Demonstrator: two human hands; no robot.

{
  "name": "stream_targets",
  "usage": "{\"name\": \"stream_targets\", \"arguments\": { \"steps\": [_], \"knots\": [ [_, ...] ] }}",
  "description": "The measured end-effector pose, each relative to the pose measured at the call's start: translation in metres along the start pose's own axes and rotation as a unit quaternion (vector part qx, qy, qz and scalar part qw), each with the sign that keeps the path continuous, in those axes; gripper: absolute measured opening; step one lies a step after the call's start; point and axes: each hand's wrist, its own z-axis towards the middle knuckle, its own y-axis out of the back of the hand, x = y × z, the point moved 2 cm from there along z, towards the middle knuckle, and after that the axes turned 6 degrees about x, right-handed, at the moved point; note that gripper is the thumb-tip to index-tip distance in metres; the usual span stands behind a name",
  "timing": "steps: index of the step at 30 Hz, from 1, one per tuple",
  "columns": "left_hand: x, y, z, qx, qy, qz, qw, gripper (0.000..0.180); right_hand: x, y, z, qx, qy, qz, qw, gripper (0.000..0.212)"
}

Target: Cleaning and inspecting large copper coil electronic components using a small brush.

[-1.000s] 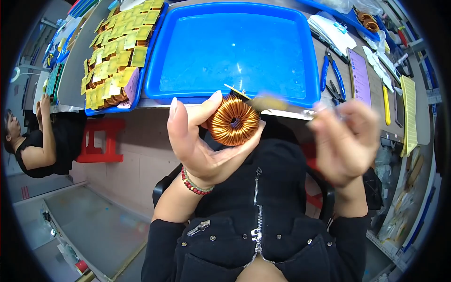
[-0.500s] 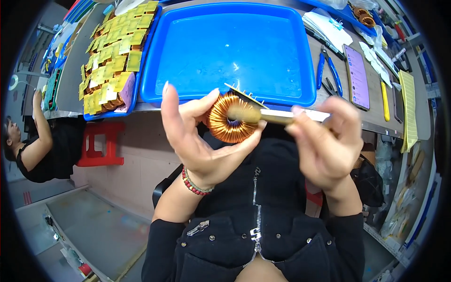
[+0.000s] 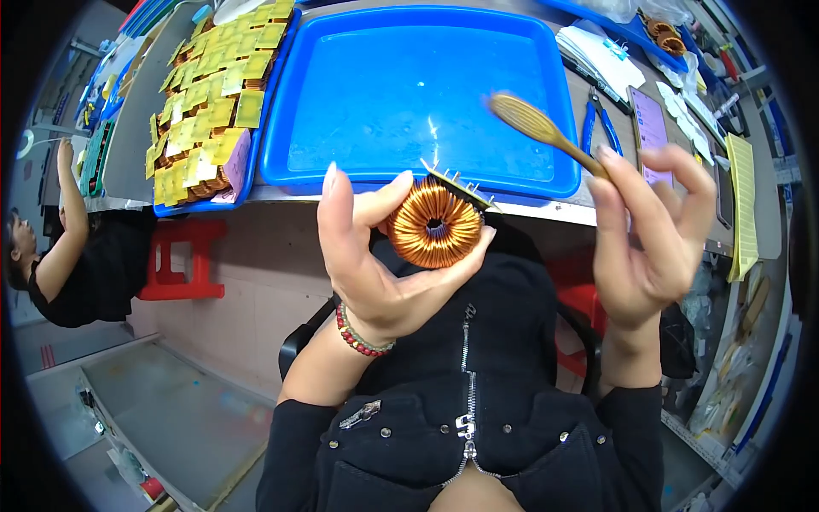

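My left hand (image 3: 384, 273) grips a toroidal coil (image 3: 435, 224) wound with copper wire, thumb and fingers around its sides. A small board (image 3: 461, 185) with several metal pins sits along the coil's upper right edge. Off to the right, my right hand (image 3: 653, 235) pinches the thin handle of a brown wooden stick with a long oval head (image 3: 523, 118). That head points up and left over the blue tray (image 3: 409, 183), apart from the coil. Whether it carries bristles cannot be made out.
Left of the blue tray, another tray holds rows of coils with yellow boards (image 3: 213, 107). To the right lie blue-handled cutters (image 3: 589, 124), a phone (image 3: 650, 128), papers (image 3: 597, 55) and a yellow pad (image 3: 740, 205). A co-worker (image 3: 72, 247) sits far left near a red stool (image 3: 183, 260).
The wooden stick's head has left the face of the coil. My right hand has moved right with it, and its head has swung upward. My left hand with the coil has shifted slightly right.
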Motion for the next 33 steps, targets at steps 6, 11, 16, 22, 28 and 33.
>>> {"name": "stream_targets", "arguments": {
  "steps": [6, 11, 16, 22, 28, 33],
  "knots": [
    [0.004, 0.001, -0.001, -0.009, -0.044, 0.021, 0.999, 0.105, 0.020, 0.001, -0.020, 0.201, 0.035, 0.080, 0.976, 0.026],
    [0.005, -0.001, 0.002, -0.006, 0.023, -0.035, 0.999, 0.105, 0.002, 0.023, -0.008, 0.030, -0.052, -0.074, 0.995, 0.026],
    [0.005, -0.004, 0.004, 0.001, 0.068, -0.167, 0.984, 0.106, 0.020, -0.003, -0.017, 0.127, 0.103, -0.009, 0.987, 0.030],
    [0.005, -0.007, 0.007, 0.001, 0.253, -0.343, 0.905, 0.100, 0.000, 0.008, -0.026, 0.011, -0.040, 0.027, 0.999, 0.021],
    [0.004, -0.008, 0.010, -0.019, 0.327, -0.457, 0.827, 0.088, -0.014, -0.015, -0.041, 0.067, -0.019, 0.049, 0.996, 0.024],
    [0.005, -0.006, 0.008, -0.028, 0.363, -0.524, 0.770, 0.084, -0.039, -0.010, -0.056, 0.078, -0.119, 0.049, 0.989, 0.019]
  ]
}}
